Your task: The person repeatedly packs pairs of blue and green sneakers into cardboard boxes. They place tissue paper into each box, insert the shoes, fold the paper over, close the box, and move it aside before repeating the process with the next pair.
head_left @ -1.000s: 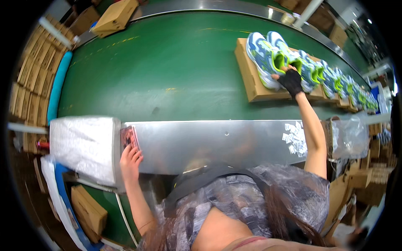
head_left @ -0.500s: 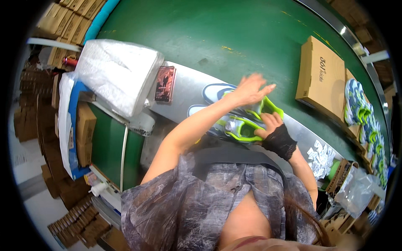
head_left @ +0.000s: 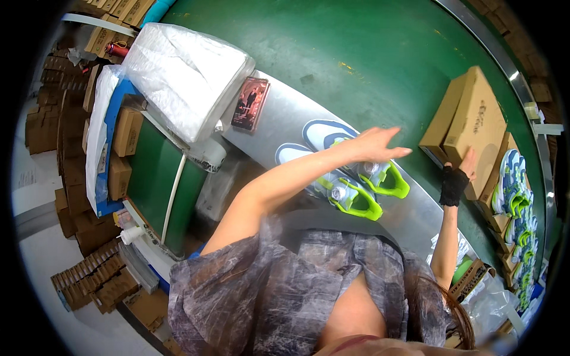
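A pair of sneakers, white-grey with lime-green collars, lies side by side on the metal strip. The far sneaker (head_left: 387, 181) and the near sneaker (head_left: 355, 199) have clear stuffing inside, and their middles are partly covered by my left forearm. Above the far one, my left hand (head_left: 380, 144) hangs open, fingers stretched right and nothing in it. At the right, my right hand (head_left: 466, 167), with a black fingerless cover, grips the near edge of a shoebox lid (head_left: 484, 121). The lid tilts up from its brown shoebox (head_left: 440, 121); the box's inside is hidden.
Left of the sneakers, a small dark-red printed box (head_left: 250, 104) lies beside a big plastic-wrapped white stack (head_left: 187, 74). More sneakers (head_left: 512, 184) line the right side in open boxes. White slips (head_left: 436, 246) lie by my right forearm. The green table (head_left: 332, 35) stretches beyond.
My right hand has let go of the sneakers and moved right to the shoebox, whose lid is now tilted. My left hand has shifted slightly right. The view has turned a little.
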A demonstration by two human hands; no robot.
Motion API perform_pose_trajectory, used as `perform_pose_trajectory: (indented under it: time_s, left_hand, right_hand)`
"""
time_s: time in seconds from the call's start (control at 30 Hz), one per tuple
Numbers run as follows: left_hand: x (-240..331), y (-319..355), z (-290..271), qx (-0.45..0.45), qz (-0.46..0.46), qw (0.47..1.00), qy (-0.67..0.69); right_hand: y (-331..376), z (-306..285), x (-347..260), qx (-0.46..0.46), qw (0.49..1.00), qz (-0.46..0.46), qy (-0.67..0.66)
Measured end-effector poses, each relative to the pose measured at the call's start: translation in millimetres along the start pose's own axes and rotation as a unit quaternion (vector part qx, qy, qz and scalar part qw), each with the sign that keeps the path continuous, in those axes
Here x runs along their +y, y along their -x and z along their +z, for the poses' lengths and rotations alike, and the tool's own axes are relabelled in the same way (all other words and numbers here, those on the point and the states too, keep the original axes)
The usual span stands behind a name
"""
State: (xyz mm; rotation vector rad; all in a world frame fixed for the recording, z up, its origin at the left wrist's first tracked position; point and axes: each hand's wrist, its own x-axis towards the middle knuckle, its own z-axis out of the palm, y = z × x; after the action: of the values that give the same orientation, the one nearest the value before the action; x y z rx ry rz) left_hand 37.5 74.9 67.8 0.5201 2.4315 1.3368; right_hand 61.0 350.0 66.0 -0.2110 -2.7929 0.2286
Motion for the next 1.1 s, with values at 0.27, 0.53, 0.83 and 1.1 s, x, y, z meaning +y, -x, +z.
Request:
perform_pose_trajectory:
  time_s: [0.27,0.53,0.83,1.1]
  left_hand:
    - [14.9,-18.4,-21.4,0.067,0.185,0.94,-0.277]
    - [-73.3,-0.7,-88.1,0.158,0.195,0.93,-0.269]
    - [-129.6,89.7,-166.2,0.36,0.061,0.927,-0.082]
    - [-262.8,194.4,-300.2,0.424,-0.217,0.768,-0.428]
  right_hand:
    - [19.5,-98.3,69.2,0.048,0.605,0.264,-0.75]
    - [225.2,-8.6,99.7,0.023,0.925,0.363,0.11]
    - [289.4,45.8,121.7,-0.02,0.903,0.426,0.057]
    - [270.7,36.8,94.0,-0.072,0.91,0.37,0.173]
